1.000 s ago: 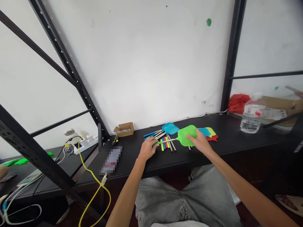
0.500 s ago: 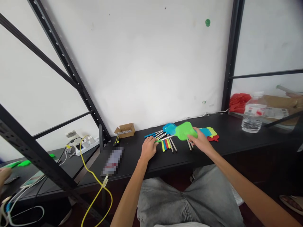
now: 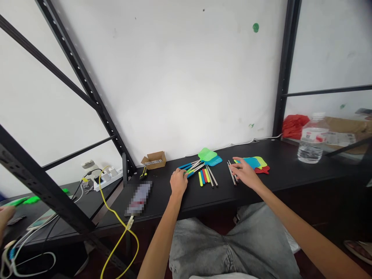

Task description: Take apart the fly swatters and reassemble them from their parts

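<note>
My left hand (image 3: 178,182) is closed round the handle end of a green fly swatter (image 3: 207,154), which lies on top of blue fly swatters (image 3: 214,161). Its fingers partly hide the handles there. My right hand (image 3: 245,174), empty with fingers apart, hovers by loose metal rods (image 3: 231,173) and loose swatter heads: a blue one (image 3: 251,162), a yellow one (image 3: 262,162) and a red one (image 3: 265,169). Between my hands lie several coloured handle grips (image 3: 204,177) in a row, beside two more metal rods (image 3: 213,176).
A small cardboard box (image 3: 154,160) and a yellow-black cutter (image 3: 143,173) are at the back left, near a blurred phone (image 3: 139,198) on a yellow cable (image 3: 112,211). A water bottle (image 3: 312,141) stands right. Another person's hand (image 3: 6,214) shows at far left. Black posts (image 3: 285,69) frame the desk.
The green fly swatter has moved left and back onto the blue ones. My right hand has let go of its head and is now over the rods; my left hand shifted slightly left.
</note>
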{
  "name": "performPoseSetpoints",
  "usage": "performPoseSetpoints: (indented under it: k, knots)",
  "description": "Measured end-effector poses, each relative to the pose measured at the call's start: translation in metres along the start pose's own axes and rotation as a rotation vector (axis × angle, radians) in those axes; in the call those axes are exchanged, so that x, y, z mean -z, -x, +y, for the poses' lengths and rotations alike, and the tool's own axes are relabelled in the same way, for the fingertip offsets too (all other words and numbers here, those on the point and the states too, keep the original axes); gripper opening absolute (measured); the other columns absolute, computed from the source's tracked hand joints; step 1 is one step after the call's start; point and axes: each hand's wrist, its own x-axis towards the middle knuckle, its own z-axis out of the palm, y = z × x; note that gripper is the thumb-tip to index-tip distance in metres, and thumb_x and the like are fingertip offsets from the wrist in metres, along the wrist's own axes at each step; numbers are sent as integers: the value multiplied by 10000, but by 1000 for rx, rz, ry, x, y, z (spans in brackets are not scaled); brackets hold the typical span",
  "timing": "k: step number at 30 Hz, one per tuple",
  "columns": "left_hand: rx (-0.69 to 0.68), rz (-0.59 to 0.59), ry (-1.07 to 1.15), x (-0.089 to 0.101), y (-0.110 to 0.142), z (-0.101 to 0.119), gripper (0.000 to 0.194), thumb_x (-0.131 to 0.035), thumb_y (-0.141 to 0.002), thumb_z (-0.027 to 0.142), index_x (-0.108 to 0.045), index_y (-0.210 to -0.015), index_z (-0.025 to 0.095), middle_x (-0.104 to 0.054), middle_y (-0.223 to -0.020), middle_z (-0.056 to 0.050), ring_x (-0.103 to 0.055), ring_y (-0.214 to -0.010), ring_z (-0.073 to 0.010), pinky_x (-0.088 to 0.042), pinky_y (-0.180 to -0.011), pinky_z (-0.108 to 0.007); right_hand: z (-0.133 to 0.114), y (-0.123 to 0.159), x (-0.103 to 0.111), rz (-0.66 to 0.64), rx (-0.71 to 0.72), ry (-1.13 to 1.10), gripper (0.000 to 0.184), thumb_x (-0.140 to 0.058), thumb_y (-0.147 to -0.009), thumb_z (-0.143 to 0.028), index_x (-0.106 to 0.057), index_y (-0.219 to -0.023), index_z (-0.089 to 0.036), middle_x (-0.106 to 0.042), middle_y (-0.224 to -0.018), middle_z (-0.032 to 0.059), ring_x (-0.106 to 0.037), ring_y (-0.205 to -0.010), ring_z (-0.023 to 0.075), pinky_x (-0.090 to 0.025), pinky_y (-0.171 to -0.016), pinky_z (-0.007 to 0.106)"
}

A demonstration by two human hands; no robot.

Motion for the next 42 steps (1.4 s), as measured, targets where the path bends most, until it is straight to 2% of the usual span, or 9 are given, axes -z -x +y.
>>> performPoseSetpoints:
  k: [4, 8, 12, 16, 20, 27, 33, 36, 42]
  knots:
    - [19, -39, -28, -2, -1, -1, 210, -527, -940, 295, -704, -1017, 213, -630, -991, -78, -595, -915, -225, -429, -714, -291, 2, -1, 1, 3, 9, 52, 542, -574, -843, -402, -426, -1333, -222, -684, -1108, 75, -682, -727, 175, -516, -598, 279]
    - [-27, 21, 1, 1, -1, 2, 255, -488, -956, 330, -692, -1042, 203, -632, -991, -85, -593, -903, -220, -437, -722, -298, 7, -3, 4, 14, 76, 245, 416, -543, -856, -361, -515, -1247, -222, -695, -1074, 54, -665, -697, 158, -497, -655, 287]
    - [-189, 64, 86, 11, 3, 12, 287, -439, -972, 342, -682, -1050, 210, -642, -984, -83, -592, -891, -213, -439, -793, -318, 9, 0, 6, 35, 154, 615, 274, -530, -859, -337, -641, -1088, -237, -704, -1037, 53, -665, -812, 209, -459, -691, 304]
    - [-406, -86, 208, 19, 8, 24, 296, -456, -959, 352, -648, -1157, 248, -647, -885, -41, -599, -849, -184, -430, -760, -282, 4, 8, 2, -2, 145, 819, 276, -525, -882, -383, -695, -1057, -256, -685, -1118, 81, -647, -963, 273, -439, -692, 319]
    - [-450, -215, 225, 22, 10, 28, 276, -531, -910, 410, -686, -1071, 248, -612, -724, -10, -586, -745, -168, -378, -656, -257, -5, 14, -3, -58, 153, 849, 238, -560, -872, -381, -710, -1006, -255, -686, -1123, 75, -640, -985, 271, -433, -708, 316]
    - [-410, -230, 255, 21, 10, 27, 223, -598, -842, 441, -620, -840, 219, -558, -667, 27, -512, -615, -125, -300, -577, -244, -11, 17, -7, -128, 138, 859, 213, -579, -846, -316, -682, -1027, -272, -707, -1011, 35, -651, -899, 230, -372, -640, 285]
    - [-373, -266, 282, 21, 10, 27, 72, -584, -780, 275, -572, -816, 214, -569, -679, 26, -521, -629, -134, -303, -575, -244, -8, 14, -8, -116, 97, 857, 283, -615, -794, -306, -662, -1067, -246, -726, -931, 29, -656, -844, 226, -340, -609, 281]
    - [-367, -278, 294, 21, 10, 27, 135, -538, -743, 190, -594, -862, 218, -568, -674, 23, -522, -626, -141, -311, -575, -247, -7, 12, -7, -107, 91, 847, 295, -618, -785, -317, -667, -1065, -238, -733, -907, 30, -661, -838, 228, -338, -605, 279]
    - [-372, -288, 291, 21, 9, 27, 108, -523, -780, 228, -622, -822, 222, -556, -645, 20, -522, -617, -143, -318, -576, -250, -3, 9, -6, -91, 78, 830, 319, -632, -770, -338, -674, -1068, -231, -737, -896, 29, -668, -846, 232, -350, -604, 280]
